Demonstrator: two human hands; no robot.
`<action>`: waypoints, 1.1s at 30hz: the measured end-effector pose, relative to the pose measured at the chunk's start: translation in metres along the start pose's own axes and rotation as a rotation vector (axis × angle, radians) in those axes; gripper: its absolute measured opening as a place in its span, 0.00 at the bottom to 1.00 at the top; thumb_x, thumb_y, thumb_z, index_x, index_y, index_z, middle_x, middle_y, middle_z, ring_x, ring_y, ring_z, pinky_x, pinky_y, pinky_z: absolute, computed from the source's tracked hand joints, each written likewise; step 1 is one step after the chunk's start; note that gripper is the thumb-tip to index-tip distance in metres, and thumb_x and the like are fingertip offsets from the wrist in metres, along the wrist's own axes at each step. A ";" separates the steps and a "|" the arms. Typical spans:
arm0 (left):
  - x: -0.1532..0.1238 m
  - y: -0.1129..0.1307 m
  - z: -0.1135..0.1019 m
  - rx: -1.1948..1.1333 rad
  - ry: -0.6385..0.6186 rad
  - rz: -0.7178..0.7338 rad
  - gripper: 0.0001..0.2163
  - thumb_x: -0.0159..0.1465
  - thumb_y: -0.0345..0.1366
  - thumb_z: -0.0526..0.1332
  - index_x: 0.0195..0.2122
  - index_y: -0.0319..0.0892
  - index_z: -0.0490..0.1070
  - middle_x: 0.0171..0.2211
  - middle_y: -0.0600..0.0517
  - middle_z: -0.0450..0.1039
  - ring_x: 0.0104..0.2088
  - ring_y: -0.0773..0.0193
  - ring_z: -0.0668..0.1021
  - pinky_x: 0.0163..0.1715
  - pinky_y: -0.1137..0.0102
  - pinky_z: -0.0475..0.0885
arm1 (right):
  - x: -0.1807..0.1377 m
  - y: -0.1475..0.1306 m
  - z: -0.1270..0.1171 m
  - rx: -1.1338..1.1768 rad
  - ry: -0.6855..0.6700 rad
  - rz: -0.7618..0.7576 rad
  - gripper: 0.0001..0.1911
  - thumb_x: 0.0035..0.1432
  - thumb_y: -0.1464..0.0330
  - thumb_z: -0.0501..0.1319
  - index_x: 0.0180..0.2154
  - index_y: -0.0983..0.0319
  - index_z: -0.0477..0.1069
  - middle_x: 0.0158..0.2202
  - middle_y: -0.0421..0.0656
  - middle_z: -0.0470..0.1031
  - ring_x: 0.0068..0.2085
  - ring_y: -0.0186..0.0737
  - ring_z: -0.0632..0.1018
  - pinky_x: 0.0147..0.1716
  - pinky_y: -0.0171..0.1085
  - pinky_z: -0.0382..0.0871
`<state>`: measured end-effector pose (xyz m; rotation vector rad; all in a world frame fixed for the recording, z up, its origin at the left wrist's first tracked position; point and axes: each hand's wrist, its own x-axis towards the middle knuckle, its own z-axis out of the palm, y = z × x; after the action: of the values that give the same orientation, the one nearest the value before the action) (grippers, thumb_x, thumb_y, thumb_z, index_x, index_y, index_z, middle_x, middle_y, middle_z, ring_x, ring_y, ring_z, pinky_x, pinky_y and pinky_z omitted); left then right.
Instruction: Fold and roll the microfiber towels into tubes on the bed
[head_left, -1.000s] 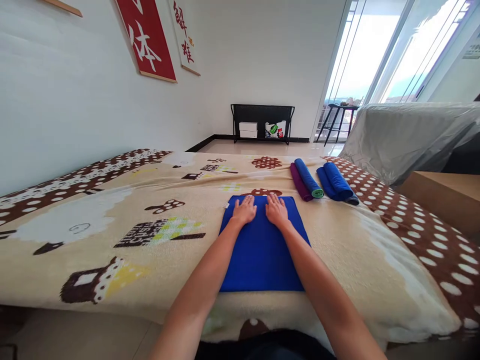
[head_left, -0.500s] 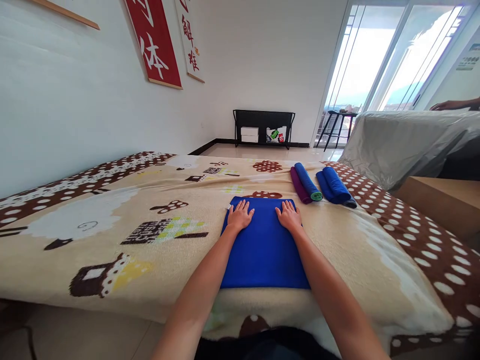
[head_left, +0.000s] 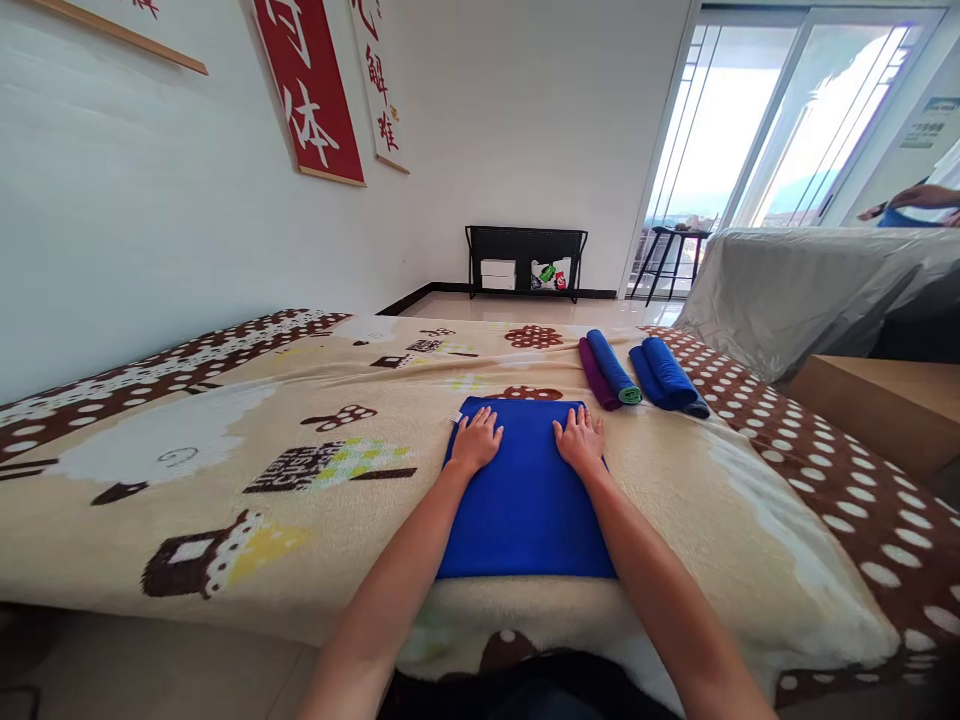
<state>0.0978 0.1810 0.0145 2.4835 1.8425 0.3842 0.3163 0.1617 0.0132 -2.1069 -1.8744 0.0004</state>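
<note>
Both hands have slid apart since a second ago, from side by side at the middle of the cloth's far end out toward its two far corners. The left hand (head_left: pixel 476 440) and right hand (head_left: pixel 579 440) press palm-down on a blue towel (head_left: pixel 525 505), which lies flat and squared up on the patterned bed blanket (head_left: pixel 330 520), directly in front of the person and near the bed's front edge.

Judged from this pose, the step in hand is smoothing: the cloth is being pressed flat from the centre outward, and its surface shows no visible creases. Any further handling would call for a change of hold, since flat palms can only push the fabric; lifting or turning an edge would need the fingers (head_left: pixel 491 418) curled under the far hem.

Both forearms reach straight forward, roughly parallel, wrists low. The fingers are released and slightly spread, grasping nothing, their tips close to the towel's far edge.

Beyond the right hand, well apart from it, lie a purple roll (head_left: pixel 598 374), a blue roll with a green end (head_left: pixel 615 367) and a darker blue roll (head_left: pixel 667 375), set side by side. At the far right, another person's arm (head_left: pixel 919 197) shows above a covered sofa (head_left: pixel 787 290).
</note>
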 end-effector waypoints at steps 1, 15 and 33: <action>-0.004 0.005 -0.002 -0.004 0.004 0.044 0.25 0.72 0.41 0.43 0.68 0.43 0.57 0.70 0.45 0.53 0.70 0.58 0.55 0.68 0.56 0.50 | -0.005 -0.004 -0.002 0.001 0.015 -0.042 0.32 0.69 0.62 0.42 0.68 0.73 0.51 0.71 0.59 0.46 0.72 0.51 0.49 0.67 0.56 0.37; -0.171 0.047 -0.029 -0.043 -0.062 0.501 0.25 0.74 0.44 0.42 0.71 0.52 0.45 0.71 0.52 0.47 0.71 0.62 0.52 0.69 0.56 0.49 | -0.157 0.007 -0.030 0.188 -0.124 -0.722 0.29 0.71 0.61 0.46 0.70 0.59 0.50 0.70 0.44 0.52 0.70 0.40 0.55 0.69 0.48 0.52; -0.242 -0.067 -0.026 -0.075 0.301 0.563 0.26 0.68 0.30 0.56 0.67 0.49 0.57 0.64 0.49 0.66 0.64 0.59 0.67 0.62 0.60 0.64 | -0.213 0.129 -0.041 0.237 0.051 -0.732 0.28 0.68 0.69 0.55 0.67 0.52 0.56 0.66 0.39 0.62 0.66 0.44 0.64 0.64 0.48 0.65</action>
<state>-0.0361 -0.0308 -0.0149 2.9845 1.1199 0.8620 0.4199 -0.0653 -0.0235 -1.1719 -2.3616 0.0018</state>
